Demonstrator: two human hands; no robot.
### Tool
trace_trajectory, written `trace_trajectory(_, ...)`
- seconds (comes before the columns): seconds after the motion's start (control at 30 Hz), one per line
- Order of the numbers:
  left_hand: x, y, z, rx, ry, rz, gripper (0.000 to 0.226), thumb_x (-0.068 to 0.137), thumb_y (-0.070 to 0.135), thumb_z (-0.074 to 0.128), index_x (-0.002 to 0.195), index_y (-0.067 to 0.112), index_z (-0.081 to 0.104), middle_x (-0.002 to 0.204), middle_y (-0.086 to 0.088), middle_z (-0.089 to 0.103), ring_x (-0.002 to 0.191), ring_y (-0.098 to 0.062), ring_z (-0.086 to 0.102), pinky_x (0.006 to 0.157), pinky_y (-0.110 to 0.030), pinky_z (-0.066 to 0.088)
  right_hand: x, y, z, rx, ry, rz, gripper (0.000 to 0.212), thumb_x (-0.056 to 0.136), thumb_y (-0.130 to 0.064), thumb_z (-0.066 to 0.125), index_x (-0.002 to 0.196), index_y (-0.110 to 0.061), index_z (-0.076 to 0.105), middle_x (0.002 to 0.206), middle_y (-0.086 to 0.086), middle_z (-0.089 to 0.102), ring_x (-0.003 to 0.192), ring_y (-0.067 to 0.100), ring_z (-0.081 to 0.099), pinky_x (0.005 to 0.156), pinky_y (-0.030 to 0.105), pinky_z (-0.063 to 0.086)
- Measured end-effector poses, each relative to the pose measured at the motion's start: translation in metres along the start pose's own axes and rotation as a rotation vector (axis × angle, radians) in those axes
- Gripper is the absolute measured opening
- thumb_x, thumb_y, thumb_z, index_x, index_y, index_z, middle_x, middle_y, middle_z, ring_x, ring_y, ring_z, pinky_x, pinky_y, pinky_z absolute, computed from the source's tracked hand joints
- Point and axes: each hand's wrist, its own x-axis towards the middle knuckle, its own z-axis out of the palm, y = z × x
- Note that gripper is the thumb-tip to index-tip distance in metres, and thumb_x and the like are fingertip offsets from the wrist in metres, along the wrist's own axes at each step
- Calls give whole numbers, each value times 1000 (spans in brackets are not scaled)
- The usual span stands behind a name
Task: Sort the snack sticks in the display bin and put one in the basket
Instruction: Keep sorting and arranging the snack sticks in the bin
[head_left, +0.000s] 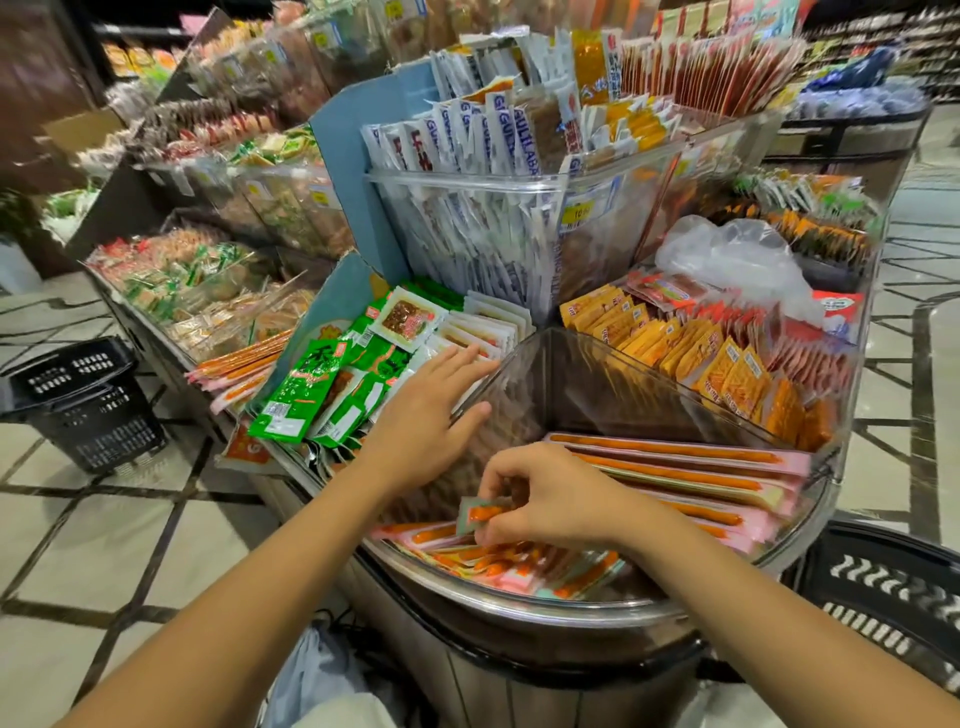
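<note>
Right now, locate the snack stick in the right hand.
Head view, lower centre: the right hand pinches the snack stick just above the pink-wrapped sticks in the front bin, below the left hand.

1. The left hand (426, 421) stretches forward, palm down, its 4 fingers straight and together, thumb splayed to the right.
2. The right hand (550, 499) is knuckles up, fingers curled, pinching the end of a snack stick (480, 513).
3. The bare left forearm (249, 597) enters from the lower left and the right forearm (753, 623) from the lower right. The 2 hands are near each other but apart.
</note>
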Motion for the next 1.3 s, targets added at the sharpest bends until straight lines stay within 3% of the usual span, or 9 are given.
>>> trace_trajectory(0.07, 0, 0, 0, 5, -12, -8, 52, 98, 42, 48, 149, 29, 47, 162, 6, 33, 152, -13, 22, 125, -33, 18, -3, -4, -4, 158, 91, -1, 20, 75, -25, 87, 83, -19, 70, 71, -11, 63, 65, 3, 54, 65, 30, 48)
trace_trajectory(0.17, 1, 1, -1, 7, -28, -21, 54, 97, 46, 44, 149, 31, 46, 162, 8, 32, 152, -11, 21, 125, -32, 17, -9, -7, -14, 331, 309, -49, 20, 76, -18, 86, 83, -12, 68, 79, 8, 69, 69, 11, 58, 72, 45, 52)
trace_trajectory(0.33, 0, 0, 1, 29, -33, -35, 56, 97, 51, 42, 150, 33, 44, 163, 12, 30, 152, -8, 19, 125, -35, 18, -24, -13, -48, 314, 618, -6, 29, 89, -37, 72, 84, -10, 65, 76, 2, 74, 71, 26, 71, 73, 55, 58)
trace_trajectory(0.63, -1, 1, 1, 106, -37, -11, 61, 96, 59, 35, 152, 33, 41, 163, 11, 28, 153, -10, 19, 126, -36, 18, -48, -15, -80, 307, 706, 115, 50, 108, -35, 41, 81, -1, 65, 74, 7, 75, 58, 27, 72, 60, 41, 57)
trace_trajectory(0.83, -8, 28, -5, 241, 132, 156, 47, 97, 49, 43, 129, 21, 61, 147, -3, 52, 131, -24, 50, 110, -41, 41, -60, -20, -93, 447, 731, 124, 48, 110, -25, 36, 80, 3, 62, 74, 14, 74, 59, 36, 71, 43, 22, 46)
trace_trajectory(0.97, -25, 72, 12, -45, -5, 59, 49, 90, 62, 52, 130, 34, 59, 124, 18, 64, 113, 0, 58, 96, -23, 48, -66, -22, -101, 472, 829, 112, 46, 110, -27, 34, 82, -2, 60, 68, 8, 74, 55, 27, 71, 43, 22, 43)
trace_trajectory(1.03, -30, 80, 24, -196, -63, -19, 36, 88, 56, 63, 120, 40, 61, 102, 22, 69, 93, 3, 64, 84, -27, 55, -67, -23, -105, 488, 869, 112, 49, 110, -33, 34, 90, 6, 58, 66, 11, 73, 54, 25, 71, 43, 22, 45)
trace_trajectory(1.13, -30, 82, 26, -462, -72, -135, 9, 89, 31, 76, 94, 31, 68, 77, 5, 71, 67, -9, 68, 67, -39, 59, -69, -23, -106, 555, 889, 103, 49, 108, -35, 39, 92, 7, 57, 67, 13, 72, 54, 23, 71, 43, 22, 47)
trace_trajectory(1.3, -33, 95, 15, -708, -126, -254, 10, 85, 12, 79, 87, 7, 70, 72, -13, 74, 63, -24, 73, 58, -25, 57, -65, -25, -88, 617, 814, 118, 22, 100, -24, 60, 92, -4, 65, 70, 6, 72, 61, 22, 73, 48, 23, 51)
